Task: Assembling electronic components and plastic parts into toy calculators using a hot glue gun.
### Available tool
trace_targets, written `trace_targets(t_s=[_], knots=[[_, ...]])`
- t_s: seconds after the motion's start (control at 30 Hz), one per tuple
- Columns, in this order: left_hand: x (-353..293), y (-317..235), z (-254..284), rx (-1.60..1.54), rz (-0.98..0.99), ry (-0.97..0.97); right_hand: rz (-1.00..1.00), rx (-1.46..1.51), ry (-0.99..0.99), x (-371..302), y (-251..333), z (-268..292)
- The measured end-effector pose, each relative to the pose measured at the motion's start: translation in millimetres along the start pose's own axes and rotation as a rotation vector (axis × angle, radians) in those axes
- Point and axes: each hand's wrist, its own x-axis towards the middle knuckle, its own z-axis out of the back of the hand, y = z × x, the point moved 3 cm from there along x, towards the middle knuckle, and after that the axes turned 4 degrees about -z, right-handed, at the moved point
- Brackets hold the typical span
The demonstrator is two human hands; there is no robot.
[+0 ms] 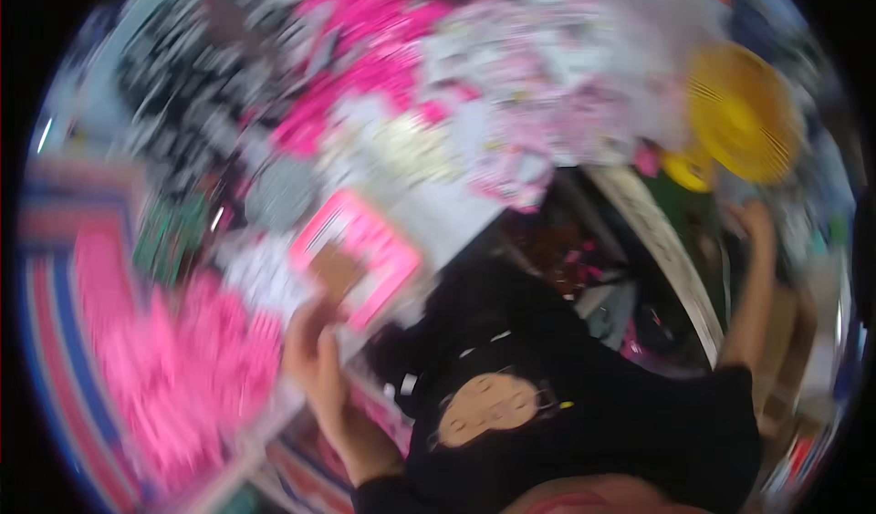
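The whole view is smeared by motion. My left hand [315, 345] is at the near edge of a pink tray-like box [401, 257], its thumb apart from the fingers and nothing visible in it. A brown flat piece [336, 272] lies in that box beside some pink and white bits, just beyond my fingertips. Far out to the right, my right hand [754, 220] is just below a round yellow basket-like thing [744, 111] and a smaller yellow round piece [686, 172]. Blur hides whether its fingers hold or touch anything.
Bright pink pieces [365, 58], black and grey pieces [182, 85] and pale pink-and-white pieces [538, 67] are heaped across the far side. Pink strips [182, 368] fill a striped bag [50, 332] at left. A grey round lid-like thing [281, 193] lies beyond the box.
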Motion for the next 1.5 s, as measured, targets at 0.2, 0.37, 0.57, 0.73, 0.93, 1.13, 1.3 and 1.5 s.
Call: trace_targets(t_s=[0.2,0.37,0.57,0.73,0.93,1.13,1.3,1.5], knots=[[-24,73,-62,0.247,-0.021,-0.284,0.963,0.333,0.184,-191,243,124],[3,79,-97,0.481,-0.226,-0.171,1.571,0.064,0.197,-263,392,108],[19,91,-119,0.714,-0.245,0.102,1.754,0.805,-0.349,-242,480,175],[63,73,-91,0.547,-0.232,0.262,1.911,1.396,0.169,-225,569,261],[220,131,-46,0.976,-0.179,-0.145,1.928,1.035,0.3,-282,637,239],[232,166,-79,1.132,-0.235,0.06,1.92,1.097,0.449,-287,613,201],[234,166,-79,1.1,-0.254,0.101,1.867,1.254,0.658,-286,602,181],[215,138,-52,0.749,-0.244,-0.145,1.848,1.363,0.72,-286,594,162]])
